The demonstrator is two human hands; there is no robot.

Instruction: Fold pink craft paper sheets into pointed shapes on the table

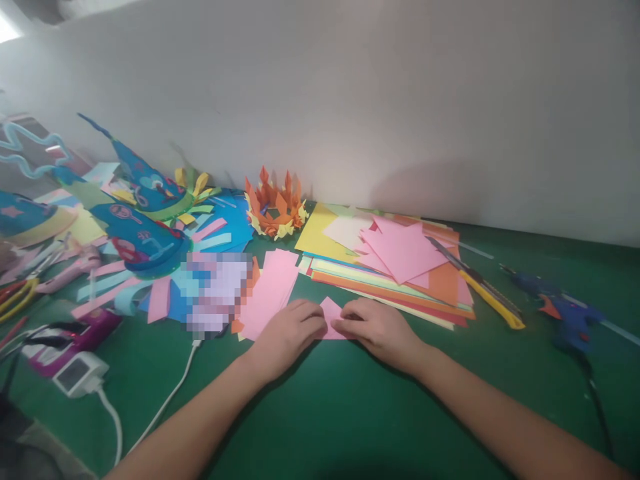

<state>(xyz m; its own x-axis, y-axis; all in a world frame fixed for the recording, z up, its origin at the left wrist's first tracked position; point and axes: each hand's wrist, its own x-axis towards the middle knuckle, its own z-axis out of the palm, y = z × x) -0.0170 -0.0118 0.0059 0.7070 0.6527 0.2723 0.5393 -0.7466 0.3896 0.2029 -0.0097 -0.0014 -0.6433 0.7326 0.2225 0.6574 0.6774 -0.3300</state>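
A small pink sheet of paper (329,311), its top coming to a point, lies on the green table between my hands. My left hand (291,331) has its fingers bent together on the paper's left side. On the right side, my right hand (379,331) pinches or presses the paper with curled fingers. Both hands partly cover its edges. Just left of my left hand is a stack of pink paper strips (273,287). Beyond my right hand, pink paper squares (405,250) rest on a pile of coloured sheets (380,287).
An orange paper crown (275,210) stands by the wall. Blue cone hats (145,237) crowd the left, near a power strip (75,340) with cables and yellow-handled scissors (20,300). A yellow utility knife (487,293) and a blue glue gun (573,320) lie to the right.
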